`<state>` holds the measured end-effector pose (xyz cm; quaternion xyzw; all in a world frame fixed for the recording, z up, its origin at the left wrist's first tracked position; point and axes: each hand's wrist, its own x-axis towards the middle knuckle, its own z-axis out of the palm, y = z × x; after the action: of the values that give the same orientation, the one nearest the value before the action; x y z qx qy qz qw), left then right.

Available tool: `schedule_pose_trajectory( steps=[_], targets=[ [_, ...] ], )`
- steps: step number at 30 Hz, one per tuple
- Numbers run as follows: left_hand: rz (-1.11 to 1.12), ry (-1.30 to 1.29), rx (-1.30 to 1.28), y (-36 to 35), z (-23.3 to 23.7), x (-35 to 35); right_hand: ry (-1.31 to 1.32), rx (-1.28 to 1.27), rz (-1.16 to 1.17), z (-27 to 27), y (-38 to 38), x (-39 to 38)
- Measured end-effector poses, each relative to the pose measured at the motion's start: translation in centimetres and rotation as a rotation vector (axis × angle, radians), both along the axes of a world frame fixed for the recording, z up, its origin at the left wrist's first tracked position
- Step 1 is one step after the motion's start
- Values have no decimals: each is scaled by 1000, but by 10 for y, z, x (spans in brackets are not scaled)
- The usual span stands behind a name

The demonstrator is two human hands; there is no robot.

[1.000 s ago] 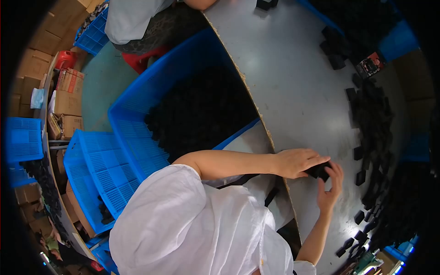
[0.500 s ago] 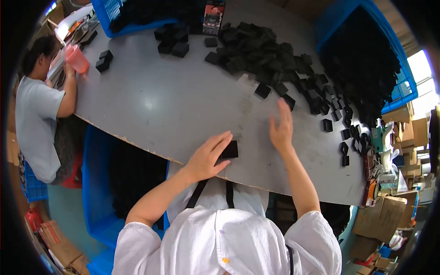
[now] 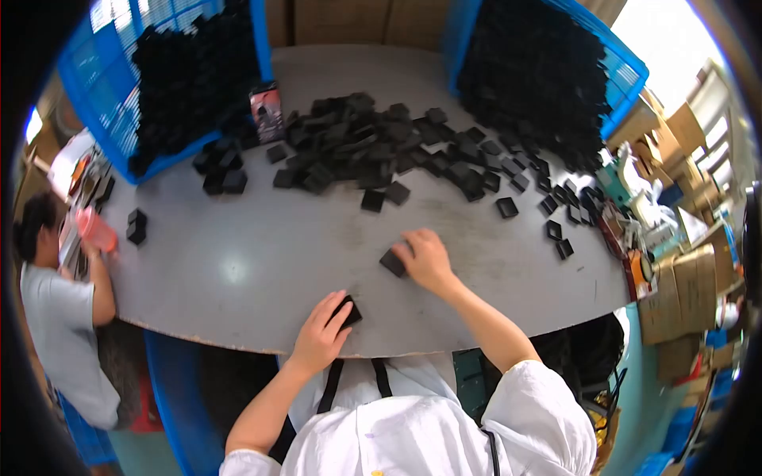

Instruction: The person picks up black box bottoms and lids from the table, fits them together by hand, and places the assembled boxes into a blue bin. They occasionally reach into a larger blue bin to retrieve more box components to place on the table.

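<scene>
Near the table's front edge, my left hand [image 3: 319, 337] holds a small black box [image 3: 349, 315], fingers across its top and thumb at its near side. Further forward and to the right, my right hand [image 3: 427, 260] grips a second small black box [image 3: 392, 263] by its right side; that hand is slightly blurred. Both boxes rest on or close to the grey tabletop [image 3: 294, 266]. Ahead of my hands spreads a large pile of similar black boxes [image 3: 341, 143], with two boxes [image 3: 385, 196] at its near edge.
Blue crates of black pieces stand at the back left [image 3: 119, 135] and back right [image 3: 627, 75]. A phone [image 3: 267, 113] leans by the pile. At left sits another person [image 3: 63, 317] beside a pink cup [image 3: 97, 230]. Cardboard boxes [image 3: 679, 289] are stacked at right.
My right hand has come from open above the table onto a black box, nearer my left hand. The left fingers now lie over their box. The view has shifted, showing more of the crates.
</scene>
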<state>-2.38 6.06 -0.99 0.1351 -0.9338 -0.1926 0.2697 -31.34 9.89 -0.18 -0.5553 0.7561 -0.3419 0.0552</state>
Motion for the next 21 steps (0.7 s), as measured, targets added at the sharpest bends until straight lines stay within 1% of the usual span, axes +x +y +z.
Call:
schedule_pose_trajectory(
  steps=[2, 3, 5, 6, 7, 9, 10, 12, 13, 15, 19, 21],
  targets=[
    [161, 113, 79, 1, 6, 0, 179, -32, 93, 13, 17, 18],
    [145, 114, 75, -1, 3, -2, 181, -35, 76, 11, 18, 18],
    [293, 129, 195, 1, -9, 0, 131, -29, 296, 2, 24, 22],
    [293, 129, 222, -1, -8, -3, 2, -74, 341, 9, 23, 24],
    [296, 119, 248, -2, -8, -5, -24, -57, 364, 16, 20, 26],
    [285, 129, 316, -6, -6, -8, -128, -102, 535, 24, 19, 36],
    [276, 128, 340, -8, -6, -8, -174, -74, 572, 26, 19, 44],
    [279, 95, 365, -9, -3, -8, -186, -19, 711, 32, 13, 55],
    [307, 86, 369, -10, -4, -7, -201, -15, 736, 29, 10, 63],
    [282, 97, 333, -11, -9, -10, -121, -50, 869, 26, 10, 72],
    [281, 92, 300, -11, -8, -9, -86, -61, 870, 24, 8, 74],
    [291, 77, 299, -9, -7, -10, 23, -84, 864, 23, 10, 73]
  ],
)
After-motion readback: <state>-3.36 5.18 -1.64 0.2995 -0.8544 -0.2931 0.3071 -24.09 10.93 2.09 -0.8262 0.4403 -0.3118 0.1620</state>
